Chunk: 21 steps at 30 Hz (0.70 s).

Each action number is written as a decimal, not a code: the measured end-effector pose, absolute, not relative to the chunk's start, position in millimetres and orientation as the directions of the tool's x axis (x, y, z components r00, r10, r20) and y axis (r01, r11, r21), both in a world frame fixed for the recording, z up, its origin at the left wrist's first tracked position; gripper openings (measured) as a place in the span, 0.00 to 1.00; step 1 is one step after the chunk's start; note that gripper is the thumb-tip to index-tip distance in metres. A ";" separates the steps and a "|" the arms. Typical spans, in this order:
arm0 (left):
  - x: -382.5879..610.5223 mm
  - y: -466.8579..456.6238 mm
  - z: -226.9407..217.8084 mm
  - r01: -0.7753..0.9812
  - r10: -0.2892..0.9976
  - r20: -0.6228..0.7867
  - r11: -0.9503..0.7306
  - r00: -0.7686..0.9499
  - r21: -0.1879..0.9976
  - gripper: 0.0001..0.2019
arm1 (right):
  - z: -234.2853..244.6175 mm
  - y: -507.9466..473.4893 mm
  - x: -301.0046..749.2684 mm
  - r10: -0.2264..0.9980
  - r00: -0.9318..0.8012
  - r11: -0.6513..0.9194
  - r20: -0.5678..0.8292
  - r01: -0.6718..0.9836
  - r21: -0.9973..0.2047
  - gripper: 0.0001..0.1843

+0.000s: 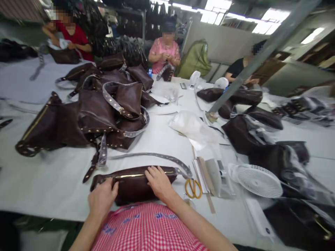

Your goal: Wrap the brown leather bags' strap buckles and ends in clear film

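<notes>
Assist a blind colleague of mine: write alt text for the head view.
A person's left hand and right hand rest on a dark brown bag with a golden zipper on a white table. Scissors lie to its right; brown bags and three other people are farther back.

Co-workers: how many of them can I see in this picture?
3: one in red at far left, one in pink at the table's far side near the middle, one in black at right, partly behind the post. Others may be hidden.
</notes>
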<state>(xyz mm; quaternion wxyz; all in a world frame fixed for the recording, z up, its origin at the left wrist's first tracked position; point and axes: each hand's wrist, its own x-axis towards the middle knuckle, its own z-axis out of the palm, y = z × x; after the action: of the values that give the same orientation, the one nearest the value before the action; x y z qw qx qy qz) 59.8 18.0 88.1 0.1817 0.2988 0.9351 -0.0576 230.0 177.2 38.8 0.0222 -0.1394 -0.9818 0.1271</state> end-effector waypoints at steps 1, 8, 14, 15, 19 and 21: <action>55.9 16.6 85.9 0.569 0.547 -0.367 0.820 -0.752 0.057 0.17 | 37.3 177.1 232.0 0.282 -0.959 0.928 0.012 0.269 -0.259 0.26; 33.9 -12.3 79.3 -0.135 0.563 -0.600 0.655 -0.569 0.743 0.17 | 30.8 179.1 239.9 0.254 -0.964 0.934 0.074 0.225 -0.277 0.32; 43.6 -17.3 74.6 -0.124 0.527 -0.585 0.668 -0.617 0.733 0.18 | 25.8 176.3 243.6 0.240 -0.968 0.948 0.067 0.219 -0.230 0.32; 42.2 -15.9 75.7 -0.048 0.525 -0.568 0.706 -0.634 0.707 0.17 | 24.7 176.2 244.1 0.233 -0.970 0.950 0.065 0.213 -0.229 0.32; 29.4 -8.8 86.9 0.028 0.540 -0.609 0.761 -0.581 0.648 0.18 | 21.0 177.9 244.7 0.227 -0.972 0.948 0.060 0.207 -0.244 0.32; 24.8 -7.8 94.2 -0.022 0.558 -0.670 0.760 -0.490 0.650 0.22 | 21.0 178.9 245.1 0.233 -0.971 0.943 0.053 0.212 -0.257 0.32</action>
<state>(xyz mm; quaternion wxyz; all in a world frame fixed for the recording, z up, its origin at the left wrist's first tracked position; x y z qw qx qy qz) 24.8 -7.8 94.2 0.4772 0.1659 0.8077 0.3041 245.1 178.9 21.0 0.0412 -0.1130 -0.9848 0.1256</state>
